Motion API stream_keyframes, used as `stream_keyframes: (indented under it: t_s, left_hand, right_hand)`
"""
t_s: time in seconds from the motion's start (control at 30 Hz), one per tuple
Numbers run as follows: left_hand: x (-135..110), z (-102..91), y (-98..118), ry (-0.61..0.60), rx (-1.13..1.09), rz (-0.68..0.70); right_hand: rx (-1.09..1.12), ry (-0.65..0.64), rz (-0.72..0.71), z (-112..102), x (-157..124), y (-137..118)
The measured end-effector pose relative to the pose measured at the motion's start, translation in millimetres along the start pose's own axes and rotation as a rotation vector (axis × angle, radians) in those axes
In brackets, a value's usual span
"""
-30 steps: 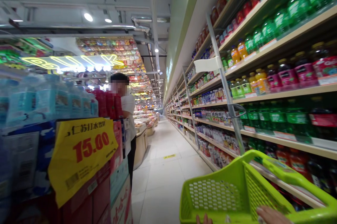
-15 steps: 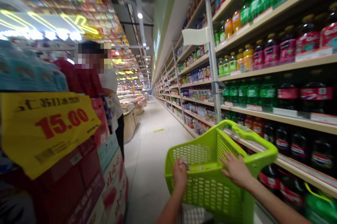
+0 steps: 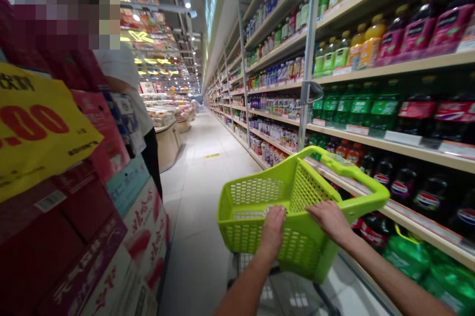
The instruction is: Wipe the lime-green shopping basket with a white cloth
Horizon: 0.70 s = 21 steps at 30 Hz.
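Observation:
A lime-green shopping cart (image 3: pixel 245 237) with perforated basket walls stands angled in the aisle before me. My left hand (image 3: pixel 272 232) is closed over the basket's near side rim. A small whitish thing shows by its fingertips, too unclear to name. Farther right, my right hand (image 3: pixel 330 221) grips the same rim beside the rear panel, its fingers curled over the edge. The cart's looped push handle (image 3: pixel 371 187) rises to the right of that hand, touched by neither hand. Through the holes and over the rim, the basket's inside is only partly visible.
Shelves of bottled drinks (image 3: pixel 374 100) line the right side, close to the cart handle. Stacked drink cartons (image 3: pixel 144 237) with a yellow price sign (image 3: pixel 44 128) crowd the left. A person in a white top (image 3: pixel 124 88) stands beside them. Pale floor (image 3: pixel 193 207) runs ahead.
My left hand has slid right along the rim, nearer my right hand. The right hand's spread fingers have closed over the rim. The carton stack and person now appear closer and farther left.

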<state>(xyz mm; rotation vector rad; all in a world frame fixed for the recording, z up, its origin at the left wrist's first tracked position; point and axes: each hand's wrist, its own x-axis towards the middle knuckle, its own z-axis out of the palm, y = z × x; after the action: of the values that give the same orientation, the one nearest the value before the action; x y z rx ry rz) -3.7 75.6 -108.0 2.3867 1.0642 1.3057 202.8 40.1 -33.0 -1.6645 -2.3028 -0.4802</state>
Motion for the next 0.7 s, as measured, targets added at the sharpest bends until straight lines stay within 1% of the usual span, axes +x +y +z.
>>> stream_keyframes:
  t_s: [0.03, 0.07, 0.1, 0.13, 0.17, 0.2, 0.23, 0.27, 0.3, 0.37, 0.43, 0.47, 0.5, 0.53, 0.57, 0.6, 0.63, 0.67, 0.7]
  left_hand:
    - [-4.0, -10.7, -6.3, -0.062, 0.021, 0.039]
    - [-9.6, -26.6, -17.0, -0.120, 0.039, 0.038]
    - [-16.3, -45.7, -30.7, -0.131, 0.060, -0.018]
    - [-23.3, -65.5, -45.8, -0.128, 0.083, -0.104]
    - [-29.6, -83.7, -60.5, -0.098, 0.108, -0.200]
    - [-34.5, -98.0, -72.9, -0.030, 0.129, -0.313]
    - [-37.1, -107.0, -81.6, 0.037, 0.143, -0.409]
    - [-37.3, -110.0, -85.6, 0.100, 0.150, -0.483]
    - [-35.1, -107.2, -84.7, 0.145, 0.149, -0.527]
    - [-26.1, -89.5, -69.8, 0.160, 0.134, -0.527]
    - [-17.3, -68.2, -47.0, 0.088, 0.096, -0.437]
    - [-15.2, -61.2, -37.2, 0.036, 0.067, -0.375]
    - [-15.4, -58.5, -30.9, -0.026, 0.030, -0.309]
    - [-17.8, -60.6, -29.1, -0.075, -0.002, -0.269]
    - [-22.2, -67.2, -31.8, -0.103, -0.029, -0.269]
    - [-27.7, -77.2, -38.5, -0.096, -0.039, -0.321]
    - [-33.3, -89.0, -47.8, -0.035, -0.033, -0.425]
    - [-38.3, -100.7, -57.9, 0.054, -0.010, -0.552]
    - [-41.6, -110.3, -66.8, 0.148, 0.024, -0.645]
  right_hand:
    - [0.003, -0.003, 0.001, 0.6, 0.2, 1.1]
    - [0.004, -0.006, 0.006, 0.8, 0.5, 1.5]
    - [0.002, -0.009, 0.011, 0.7, 1.0, 1.0]
    - [-0.002, -0.009, 0.017, 0.2, 1.7, -0.7]
    - [-0.008, -0.010, 0.022, -0.6, 2.6, -3.3]
    - [-0.013, -0.010, 0.026, -1.6, 3.6, -6.9]
    - [-0.017, -0.009, 0.031, -2.6, 4.8, -11.2]
    - [-0.019, -0.005, 0.038, -3.4, 6.2, -15.9]
    - [-0.023, 0.000, 0.048, -4.1, 7.5, -20.6]
    - [-0.033, 0.013, 0.069, -4.5, 10.0, -29.0]
    - [-0.048, 0.027, 0.079, -3.9, 11.4, -34.6]
    - [-0.053, 0.033, 0.077, -3.3, 11.7, -36.2]
    - [-0.055, 0.040, 0.069, -2.5, 11.6, -37.1]
    - [-0.053, 0.047, 0.061, -1.6, 11.2, -37.2]
    - [-0.048, 0.058, 0.055, -0.4, 10.5, -36.9]
    - [-0.039, 0.072, 0.051, 0.9, 9.5, -36.2]
    - [-0.026, 0.087, 0.051, 2.3, 8.3, -35.2]
    - [-0.012, 0.104, 0.053, 3.9, 6.9, -34.3]
    - [0.005, 0.120, 0.057, 5.5, 5.4, -33.4]
